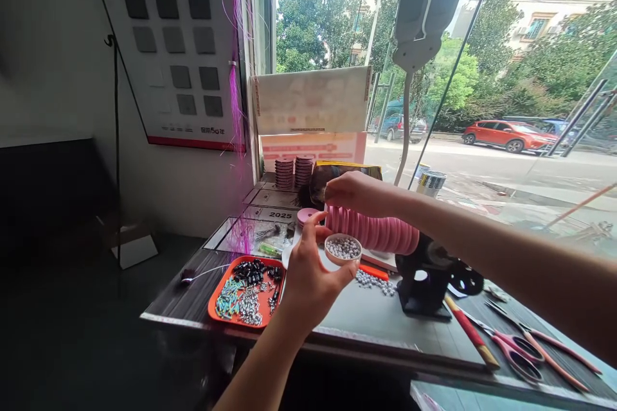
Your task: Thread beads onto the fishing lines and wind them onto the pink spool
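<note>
My left hand (311,276) holds a small round white cup (343,249) of grey beads between thumb and fingers. Just above and behind it, my right hand (354,191) has its fingers pressed together at the left end of a row of pink discs (376,230); what they hold, if anything, is too small to name. The discs sit on a black machine (421,282). Loose grey beads (378,282) and an orange strip (373,271) lie below the row. An orange tray (212,298) of small metal, black and coloured parts stands left of my left hand.
Scissors (518,353), pliers (544,350) and a red-handled tool (470,334) lie at the right. Stacked discs (284,173) and a dark bag (347,172) stand at the back by the window. Pink threads (234,90) hang at the left above the table.
</note>
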A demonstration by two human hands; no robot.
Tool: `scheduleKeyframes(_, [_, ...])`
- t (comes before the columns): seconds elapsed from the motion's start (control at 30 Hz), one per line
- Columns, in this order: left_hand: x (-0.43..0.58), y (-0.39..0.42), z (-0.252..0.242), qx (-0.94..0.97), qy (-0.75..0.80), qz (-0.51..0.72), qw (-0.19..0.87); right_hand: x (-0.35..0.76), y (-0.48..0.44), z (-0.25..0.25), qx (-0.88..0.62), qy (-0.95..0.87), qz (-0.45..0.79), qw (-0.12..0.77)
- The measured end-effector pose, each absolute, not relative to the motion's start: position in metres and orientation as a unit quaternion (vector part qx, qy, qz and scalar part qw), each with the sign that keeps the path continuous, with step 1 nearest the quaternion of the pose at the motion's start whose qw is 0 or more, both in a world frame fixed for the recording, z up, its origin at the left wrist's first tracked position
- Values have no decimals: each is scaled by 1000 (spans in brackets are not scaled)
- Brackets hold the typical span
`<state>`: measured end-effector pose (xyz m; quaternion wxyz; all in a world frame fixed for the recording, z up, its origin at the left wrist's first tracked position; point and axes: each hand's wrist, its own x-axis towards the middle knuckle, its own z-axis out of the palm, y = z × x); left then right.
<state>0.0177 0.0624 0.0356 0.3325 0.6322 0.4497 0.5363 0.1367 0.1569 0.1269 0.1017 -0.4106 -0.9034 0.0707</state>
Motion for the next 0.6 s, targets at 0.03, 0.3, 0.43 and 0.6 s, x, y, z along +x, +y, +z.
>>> scheduleKeyframes(0.03, [18,62,36,634,449,533,335,137,156,127,-406,-905,68,105])
scheduleKeyframes(0.3, [19,63,34,632,452,541,321,138,154,125,-403,-904,68,128])
scheduleKeyframes(0.43, [19,63,33,632,457,537,322,137,154,124,-412,-896,84,142])
scheduleKeyframes(0.6, [19,63,33,633,457,539,316,139,157,120,-410,-895,79,155])
